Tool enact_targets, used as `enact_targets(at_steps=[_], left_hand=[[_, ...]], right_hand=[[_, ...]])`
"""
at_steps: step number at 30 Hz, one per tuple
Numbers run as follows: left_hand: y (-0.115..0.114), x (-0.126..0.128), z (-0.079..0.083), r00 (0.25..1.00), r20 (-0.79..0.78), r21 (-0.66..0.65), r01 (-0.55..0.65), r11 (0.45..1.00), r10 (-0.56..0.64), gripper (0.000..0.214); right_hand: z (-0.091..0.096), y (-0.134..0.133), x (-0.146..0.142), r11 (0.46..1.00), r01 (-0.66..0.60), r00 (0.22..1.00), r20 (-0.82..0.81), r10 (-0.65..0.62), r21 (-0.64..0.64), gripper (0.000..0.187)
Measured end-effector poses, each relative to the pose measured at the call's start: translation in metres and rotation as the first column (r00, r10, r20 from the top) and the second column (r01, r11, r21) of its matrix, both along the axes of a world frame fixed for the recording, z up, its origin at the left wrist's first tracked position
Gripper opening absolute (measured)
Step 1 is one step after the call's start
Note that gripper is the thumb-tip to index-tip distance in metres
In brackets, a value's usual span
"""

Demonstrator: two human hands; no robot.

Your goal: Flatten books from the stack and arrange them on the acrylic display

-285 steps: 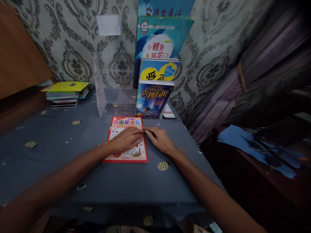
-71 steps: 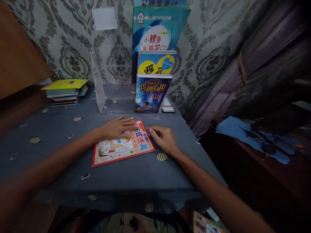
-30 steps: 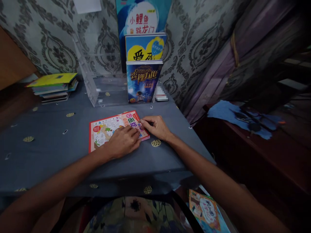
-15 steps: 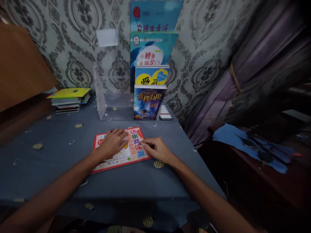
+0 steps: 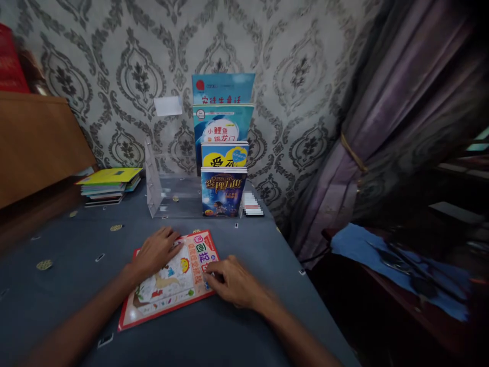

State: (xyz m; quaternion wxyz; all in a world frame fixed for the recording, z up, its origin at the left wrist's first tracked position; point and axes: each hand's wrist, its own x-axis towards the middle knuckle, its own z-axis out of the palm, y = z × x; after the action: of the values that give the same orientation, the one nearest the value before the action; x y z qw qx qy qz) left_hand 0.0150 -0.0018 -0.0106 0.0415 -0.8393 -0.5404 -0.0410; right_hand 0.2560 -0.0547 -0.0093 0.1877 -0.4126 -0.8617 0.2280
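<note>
Red-bordered children's picture book [image 5: 168, 285] flat on cloth-covered surface [image 5: 69, 275], slanted, title end at right, in front of clear acrylic book stand [image 5: 153, 178]. Left hand [image 5: 156, 251] open, palm down on its far left part. Right hand [image 5: 229, 280] half-curled at title end, thumb and forefinger over cover; can't tell if pinching. Four rows of books [image 5: 223, 196] upright in stand's right half; yellow-topped book stack [image 5: 109, 186] left.

Patterned grey wallpaper [image 5: 298, 76] stands beside a tied purple curtain [image 5: 401, 71] in dim light.
</note>
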Motion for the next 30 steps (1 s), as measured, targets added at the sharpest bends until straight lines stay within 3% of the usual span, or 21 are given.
enact_targets(at_steps=[10, 18, 26, 30], left_hand=[[-0.001, 0.0, 0.003, 0.995, -0.037, -0.097, -0.099, 0.99, 0.095, 0.035], [-0.003, -0.004, 0.004, 0.995, 0.027, -0.145, -0.086, 0.986, 0.091, 0.039], [0.004, -0.013, -0.008, 0.969, 0.233, -0.111, -0.056, 0.992, 0.081, 0.043], [0.015, -0.021, -0.017, 0.903, 0.42, -0.124, -0.039, 0.991, 0.088, 0.046]], right_hand=[[-0.005, -0.003, -0.006, 0.996, 0.072, 0.994, 0.079, -0.076, 0.052, 0.027], [0.0, -0.029, -0.006, 0.954, 0.288, 0.92, 0.25, -0.301, 0.088, 0.024], [-0.002, -0.037, -0.005, 0.917, 0.397, 0.88, 0.268, -0.391, 0.032, 0.019], [0.002, -0.028, -0.011, 0.897, 0.439, 0.852, 0.293, -0.434, 0.05, 0.021]])
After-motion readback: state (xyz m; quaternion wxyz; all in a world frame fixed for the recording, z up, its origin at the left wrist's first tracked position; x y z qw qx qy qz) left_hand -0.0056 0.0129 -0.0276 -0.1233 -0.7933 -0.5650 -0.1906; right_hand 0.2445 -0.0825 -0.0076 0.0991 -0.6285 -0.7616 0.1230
